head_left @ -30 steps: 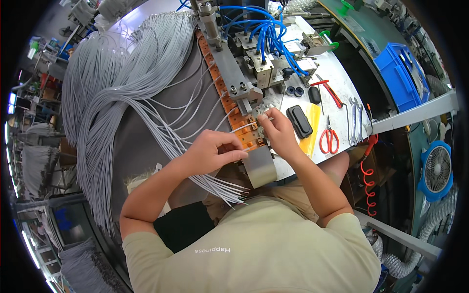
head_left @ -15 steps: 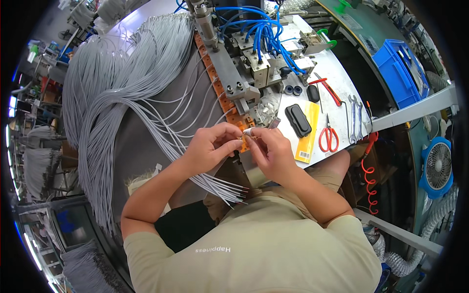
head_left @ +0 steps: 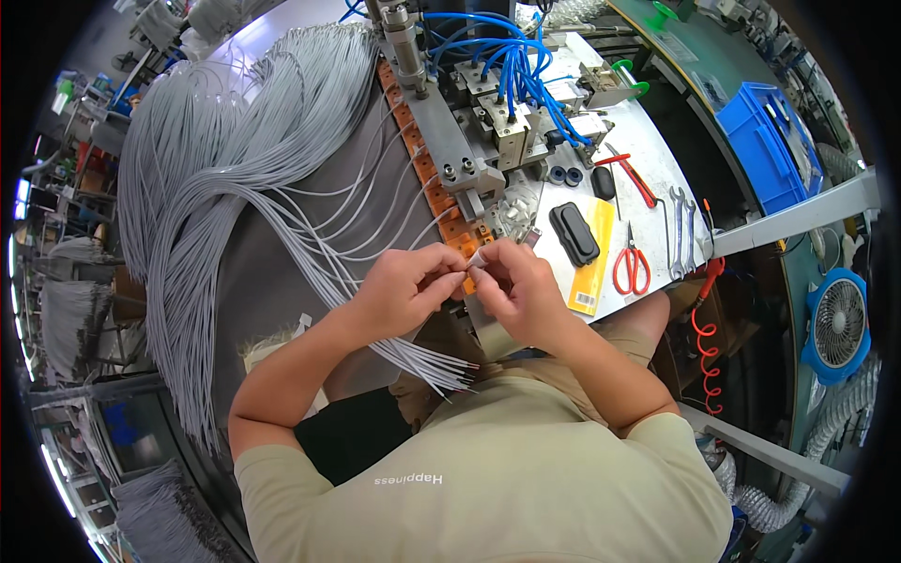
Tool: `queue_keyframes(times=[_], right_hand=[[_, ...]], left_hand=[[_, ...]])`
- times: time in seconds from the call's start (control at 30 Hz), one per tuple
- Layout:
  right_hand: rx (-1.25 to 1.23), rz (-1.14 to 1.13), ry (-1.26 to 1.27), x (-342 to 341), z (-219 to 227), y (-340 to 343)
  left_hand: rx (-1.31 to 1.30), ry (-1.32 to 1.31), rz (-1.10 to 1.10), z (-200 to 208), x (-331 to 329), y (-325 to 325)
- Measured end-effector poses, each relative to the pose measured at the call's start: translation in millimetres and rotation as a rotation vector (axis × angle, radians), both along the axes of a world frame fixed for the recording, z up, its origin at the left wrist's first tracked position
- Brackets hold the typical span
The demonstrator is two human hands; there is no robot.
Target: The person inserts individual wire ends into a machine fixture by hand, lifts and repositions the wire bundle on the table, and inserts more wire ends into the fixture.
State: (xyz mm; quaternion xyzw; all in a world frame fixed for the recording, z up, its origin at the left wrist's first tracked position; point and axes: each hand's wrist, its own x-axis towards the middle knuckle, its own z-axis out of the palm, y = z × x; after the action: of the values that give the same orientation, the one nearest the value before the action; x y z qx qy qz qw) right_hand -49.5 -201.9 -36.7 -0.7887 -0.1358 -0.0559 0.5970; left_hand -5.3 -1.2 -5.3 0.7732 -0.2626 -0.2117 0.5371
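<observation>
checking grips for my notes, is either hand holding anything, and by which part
The right hand pinches a small white piece, but which part it grips is hidden. Whether the left hand holds anything cannot be told.

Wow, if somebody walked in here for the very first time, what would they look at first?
Probably the huge bundle of grey cables spread over the left side of the table. Next, perhaps, the bright blue tubes looping over the metal machine at the top middle. In the centre, the left hand and right hand meet over the orange strip's near end.
</observation>
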Motion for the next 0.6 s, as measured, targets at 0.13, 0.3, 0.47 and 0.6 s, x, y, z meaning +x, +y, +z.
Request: queue_keyframes(times=[0.13,0.3,0.47,0.6], right_hand=[[-0.189,0.046,-0.431,15.3,-2.1,-12.8],[-0.201,0.005,-0.407,16.6,3.0,-7.3],[-0.227,-0.193,-0.256,29.4,-17.8,-15.5],[0.026,-0.245,0.189,33.4,-34.7,-19.7]], left_hand=[[-0.072,0.28,0.018,3.3,2.9,2.5],[-0.037,0.192,-0.011,-0.7,2.0,-0.6],[0.106,-0.381,0.062,-8.5,2.3,-2.1],[0.202,-0.599,-0.304,0.6,-4.7,0.4]])
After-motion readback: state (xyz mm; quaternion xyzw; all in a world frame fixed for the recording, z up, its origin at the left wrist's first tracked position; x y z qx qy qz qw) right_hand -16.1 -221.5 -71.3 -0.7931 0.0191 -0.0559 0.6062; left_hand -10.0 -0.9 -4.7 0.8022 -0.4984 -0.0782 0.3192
